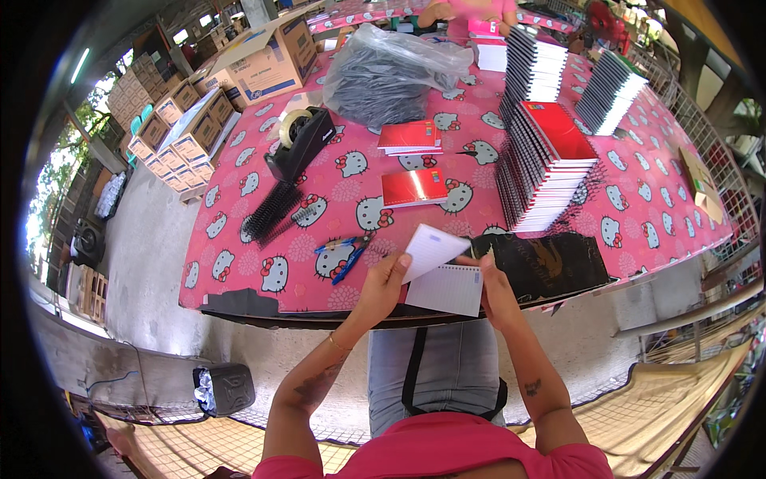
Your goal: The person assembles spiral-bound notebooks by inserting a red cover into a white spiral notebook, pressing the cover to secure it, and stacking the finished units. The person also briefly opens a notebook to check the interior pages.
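Near the front edge of the table, my left hand pinches a block of white ruled pages, tilted up. My right hand grips the right side of a lower ruled sheet block with a row of punched holes along its top. The two blocks overlap between my hands; whether they are joined is hidden. Blue-handled pliers lie just left of my left hand. Beyond my hands rest two small piles of red-covered notebooks. A flat black cardboard piece lies beside my right hand.
Black spiral coils and a tape dispenser sit at left. Farther back is a clear bag of dark coils. Tall stacks of spiral notebooks stand right. Cartons fill the back left; another person is across the table.
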The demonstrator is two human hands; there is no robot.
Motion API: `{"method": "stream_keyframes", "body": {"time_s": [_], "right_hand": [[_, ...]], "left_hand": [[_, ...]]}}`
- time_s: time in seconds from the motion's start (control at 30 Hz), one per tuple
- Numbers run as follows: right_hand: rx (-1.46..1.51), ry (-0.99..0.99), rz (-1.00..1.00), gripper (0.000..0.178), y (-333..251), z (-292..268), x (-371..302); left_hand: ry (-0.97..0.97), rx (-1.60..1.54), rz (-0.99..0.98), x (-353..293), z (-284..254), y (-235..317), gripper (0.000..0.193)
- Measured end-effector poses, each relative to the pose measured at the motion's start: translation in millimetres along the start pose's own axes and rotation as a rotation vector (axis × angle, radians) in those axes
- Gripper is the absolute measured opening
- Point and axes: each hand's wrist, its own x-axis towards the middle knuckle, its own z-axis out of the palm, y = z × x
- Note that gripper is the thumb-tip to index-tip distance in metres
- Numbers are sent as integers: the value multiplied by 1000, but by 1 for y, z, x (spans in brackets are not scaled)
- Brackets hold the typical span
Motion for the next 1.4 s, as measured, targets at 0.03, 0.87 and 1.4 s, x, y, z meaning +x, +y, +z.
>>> {"method": "stream_keyframes", "body": {"time_s": [0.03,0.87,1.4], "right_hand": [[-259,67,-210,53,0,2,-5],[-858,428,-1048,88,16,17,-16],[-1345,-23,-811,64,3,4,-20]], "left_hand": [[61,-67,19,0,4,1,32],[161,21,3,43,19,9,37],[41,75,-9,70,16,12,28]]}}
